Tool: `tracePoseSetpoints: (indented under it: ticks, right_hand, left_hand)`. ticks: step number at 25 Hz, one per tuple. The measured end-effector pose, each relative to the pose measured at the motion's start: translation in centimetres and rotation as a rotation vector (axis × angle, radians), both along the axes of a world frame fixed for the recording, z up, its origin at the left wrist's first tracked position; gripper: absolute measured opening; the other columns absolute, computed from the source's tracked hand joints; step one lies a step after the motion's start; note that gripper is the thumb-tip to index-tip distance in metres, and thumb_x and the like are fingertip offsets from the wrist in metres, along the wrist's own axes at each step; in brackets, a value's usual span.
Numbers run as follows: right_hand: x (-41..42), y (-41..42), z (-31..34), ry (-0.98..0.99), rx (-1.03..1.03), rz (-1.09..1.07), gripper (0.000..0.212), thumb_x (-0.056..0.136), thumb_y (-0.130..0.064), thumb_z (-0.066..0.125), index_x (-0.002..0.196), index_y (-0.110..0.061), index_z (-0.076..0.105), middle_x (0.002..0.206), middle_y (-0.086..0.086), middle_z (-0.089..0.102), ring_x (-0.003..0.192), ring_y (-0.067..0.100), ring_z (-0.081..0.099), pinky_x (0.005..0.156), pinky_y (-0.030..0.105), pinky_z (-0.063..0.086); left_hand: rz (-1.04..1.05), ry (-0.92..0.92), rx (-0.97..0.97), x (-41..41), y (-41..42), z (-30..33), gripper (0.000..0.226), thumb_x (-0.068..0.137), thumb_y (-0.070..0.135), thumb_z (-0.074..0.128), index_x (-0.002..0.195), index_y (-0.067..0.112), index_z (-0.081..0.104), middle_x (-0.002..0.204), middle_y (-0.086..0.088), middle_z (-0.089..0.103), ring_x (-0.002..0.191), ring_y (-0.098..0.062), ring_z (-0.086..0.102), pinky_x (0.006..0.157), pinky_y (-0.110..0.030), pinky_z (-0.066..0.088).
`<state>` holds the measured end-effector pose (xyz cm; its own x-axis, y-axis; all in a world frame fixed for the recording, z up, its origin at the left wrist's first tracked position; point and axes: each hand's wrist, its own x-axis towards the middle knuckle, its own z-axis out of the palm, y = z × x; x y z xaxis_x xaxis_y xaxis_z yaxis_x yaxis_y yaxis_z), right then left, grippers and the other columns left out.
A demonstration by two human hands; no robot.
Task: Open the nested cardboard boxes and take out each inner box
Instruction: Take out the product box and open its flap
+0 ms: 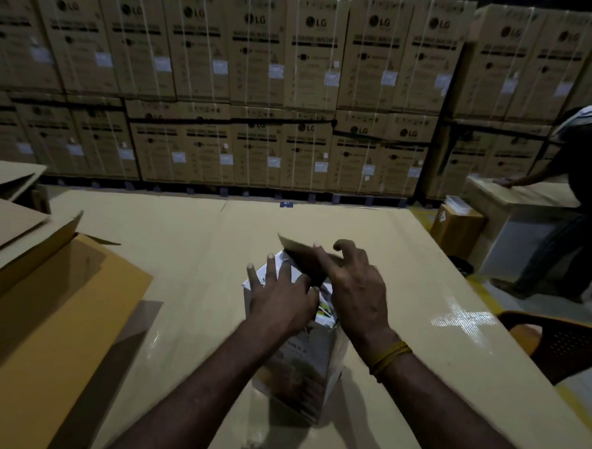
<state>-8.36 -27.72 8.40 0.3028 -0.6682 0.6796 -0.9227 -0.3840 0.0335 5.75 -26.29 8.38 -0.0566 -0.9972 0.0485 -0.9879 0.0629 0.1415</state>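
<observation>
A small white printed box [301, 365] stands upright on the cardboard-covered table [200, 253], right in front of me. Its top flap [296, 248] is raised and points away from me. My left hand [280, 295] lies flat on the box's top left, fingers spread. My right hand [353, 285] is on the top right, its fingers pressing against the raised flap. What is inside the box is hidden by my hands.
Larger brown cardboard boxes [34, 279] with open flaps lie at the left. A wall of stacked appliance cartons [260, 85] fills the background. At the right stand a brown plastic chair [556, 341] and a person [577, 204] leaning on a carton.
</observation>
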Motion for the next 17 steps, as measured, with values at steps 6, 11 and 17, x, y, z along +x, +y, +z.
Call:
tracePoseSetpoints:
  ticks: [6, 11, 17]
  right_hand:
    - [-0.2, -1.2, 0.1, 0.108, 0.260, 0.057, 0.070, 0.096, -0.013, 0.056, 0.158, -0.014, 0.024, 0.166, 0.019, 0.008, 0.153, 0.038, 0.006, 0.119, 0.054, 0.023]
    - [-0.3, -2.3, 0.1, 0.194, 0.622, -0.018, 0.058, 0.108, -0.042, 0.022, 0.160, -0.032, -0.001, 0.169, 0.005, 0.003, 0.154, 0.033, 0.000, 0.117, 0.066, 0.003]
    - [-1.0, -3.0, 0.3, 0.158, 0.783, 0.049, 0.060, 0.107, -0.036, 0.025, 0.160, -0.033, -0.003, 0.168, 0.004, -0.008, 0.154, 0.032, -0.007, 0.121, 0.058, 0.007]
  left_hand:
    - [-0.137, 0.077, 0.044, 0.7, -2.2, -0.1, 0.056, 0.098, 0.038, 0.032, 0.152, 0.037, 0.017, 0.166, -0.001, -0.011, 0.152, -0.027, -0.011, 0.114, -0.066, -0.005]
    - [-0.158, 0.024, 0.016, 1.9, -4.3, -0.1, 0.052, 0.101, 0.049, 0.026, 0.152, 0.041, 0.019, 0.166, 0.003, 0.005, 0.151, -0.026, 0.005, 0.116, -0.059, 0.013]
    - [-0.076, 0.031, 0.007, 0.7, -3.6, -0.2, 0.048, 0.100, 0.041, 0.026, 0.148, 0.043, 0.025, 0.165, 0.001, 0.009, 0.150, -0.028, 0.009, 0.109, -0.060, 0.021]
